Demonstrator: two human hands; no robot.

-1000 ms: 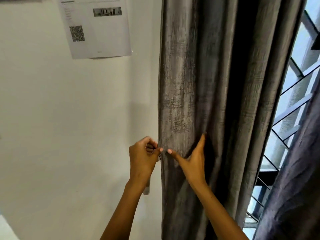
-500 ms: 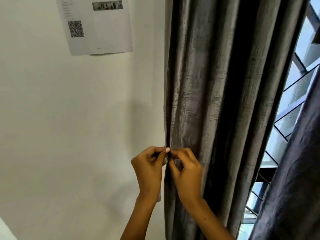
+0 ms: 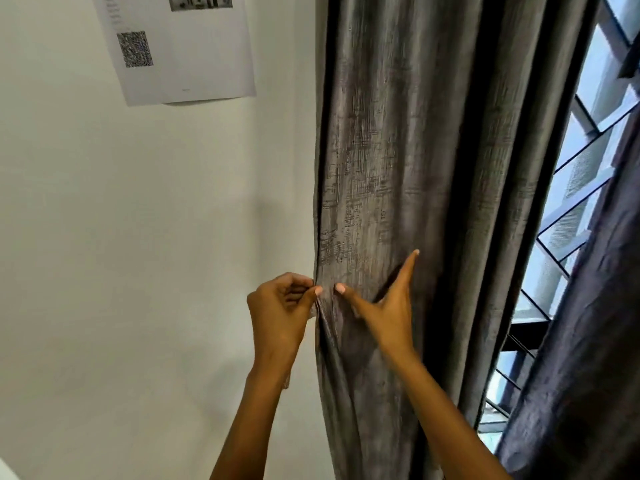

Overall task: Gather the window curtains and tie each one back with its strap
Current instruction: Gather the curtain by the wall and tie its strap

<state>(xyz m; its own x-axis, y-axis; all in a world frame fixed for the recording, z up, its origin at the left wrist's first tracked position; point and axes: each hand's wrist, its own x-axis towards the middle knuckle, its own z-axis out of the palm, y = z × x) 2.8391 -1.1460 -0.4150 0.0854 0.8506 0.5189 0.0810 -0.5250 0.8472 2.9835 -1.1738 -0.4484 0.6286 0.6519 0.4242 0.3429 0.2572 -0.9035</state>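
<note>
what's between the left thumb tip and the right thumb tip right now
In the head view, a narrow pinched fold of the grey curtain separates left hand from right hand.

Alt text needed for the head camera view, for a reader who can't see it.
Two bare hands work at the left edge of a gathered grey curtain: the left hand pinches a strip of grey fabric there, while the right hand spreads thumb and forefinger flat against the folds. A QR-code sheet hangs on the white wall; a window grille shows at right.

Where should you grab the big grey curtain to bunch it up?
Probably around its middle, from the window side. The grey curtain hangs in loose folds there, the right hand is spread on it, and the left hand pinches its wall-side edge.
</note>
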